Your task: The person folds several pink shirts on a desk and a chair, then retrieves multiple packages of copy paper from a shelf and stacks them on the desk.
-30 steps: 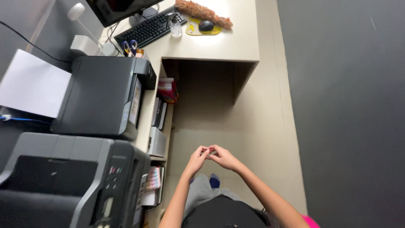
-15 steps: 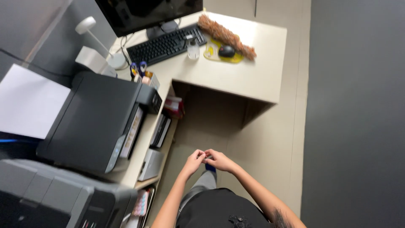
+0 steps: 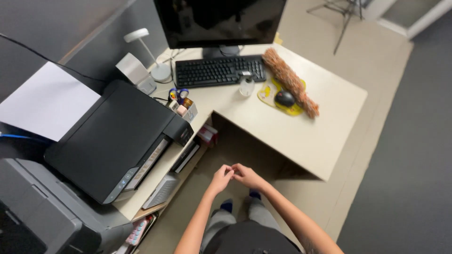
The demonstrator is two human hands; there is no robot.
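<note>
- Below the beige L-shaped tabletop [image 3: 301,141], left hand [image 3: 221,178] and right hand [image 3: 247,176] meet, fingers pinched together; whether they hold something, I cannot tell.
- Black printer [image 3: 113,141] sits just left, within reach.

Left hand [image 3: 221,179] and right hand [image 3: 248,177] meet fingertip to fingertip near the centre, over the beige floor [image 3: 301,197]; whether anything is pinched between them cannot be told. Left: black boxy printer [image 3: 117,136] with a white paper sheet [image 3: 47,101] at its far side. Far: beige L-shaped desk [image 3: 306,136] carrying a black keyboard [image 3: 217,71], dark monitor [image 3: 221,21], black mouse [image 3: 284,98] on a yellow pad [image 3: 268,91], brown feather duster [image 3: 289,81], small clear bottle [image 3: 246,87].
</note>
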